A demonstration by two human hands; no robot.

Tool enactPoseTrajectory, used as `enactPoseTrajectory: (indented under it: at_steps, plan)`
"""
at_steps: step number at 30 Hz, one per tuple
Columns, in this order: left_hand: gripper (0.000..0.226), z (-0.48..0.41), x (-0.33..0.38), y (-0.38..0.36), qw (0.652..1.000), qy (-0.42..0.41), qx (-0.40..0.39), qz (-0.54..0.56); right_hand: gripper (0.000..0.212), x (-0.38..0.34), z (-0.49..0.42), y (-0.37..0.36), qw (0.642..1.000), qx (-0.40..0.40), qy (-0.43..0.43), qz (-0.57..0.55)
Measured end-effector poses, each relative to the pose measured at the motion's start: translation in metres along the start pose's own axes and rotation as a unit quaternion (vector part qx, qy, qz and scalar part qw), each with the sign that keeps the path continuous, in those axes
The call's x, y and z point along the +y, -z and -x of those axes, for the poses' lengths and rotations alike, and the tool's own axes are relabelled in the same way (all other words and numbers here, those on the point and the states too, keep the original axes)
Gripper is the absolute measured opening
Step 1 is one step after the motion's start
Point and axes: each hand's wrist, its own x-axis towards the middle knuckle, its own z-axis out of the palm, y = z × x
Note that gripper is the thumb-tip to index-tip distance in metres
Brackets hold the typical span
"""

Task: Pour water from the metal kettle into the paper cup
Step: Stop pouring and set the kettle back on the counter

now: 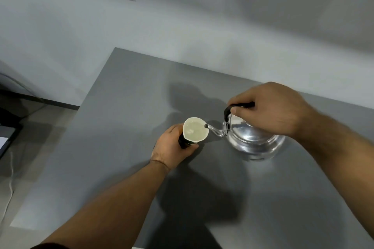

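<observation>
Right hand (271, 109) fingers wrapped on kettle (253, 137) handle, left hand (172, 147) closed round cup (195, 132); we tip slowly, spout over rim, water near full.

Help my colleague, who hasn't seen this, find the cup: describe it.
On the grey table, left of the shiny metal kettle, the left hand grips a paper cup. Its round white mouth shows liquid, with the kettle's spout at its rim.
</observation>
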Motion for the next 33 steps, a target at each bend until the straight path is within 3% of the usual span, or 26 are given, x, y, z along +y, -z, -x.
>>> enactPoseTrajectory:
  at_steps: [6, 12, 23, 33]
  plan:
    - [0.053, 0.002, 0.002, 0.002, 1.0, 0.011, 0.003, 0.01, 0.016, 0.055, -0.006, -0.025, 0.964, 0.031, -0.072, -0.253]
    - [0.054, 0.003, 0.004, 0.004, 0.999, 0.001, 0.002, 0.035, 0.017, 0.084, -0.041, -0.038, 0.925, 0.102, -0.085, -0.355]
    - [0.056, 0.002, -0.003, 0.0, 0.999, -0.025, 0.012, 0.029, 0.019, 0.105, -0.128, -0.034, 0.921, 0.146, -0.094, -0.348]
    - [0.064, 0.002, -0.002, 0.001, 0.999, -0.031, -0.003, 0.017, 0.022, 0.116, -0.163, -0.036, 0.923, 0.132, -0.117, -0.343]
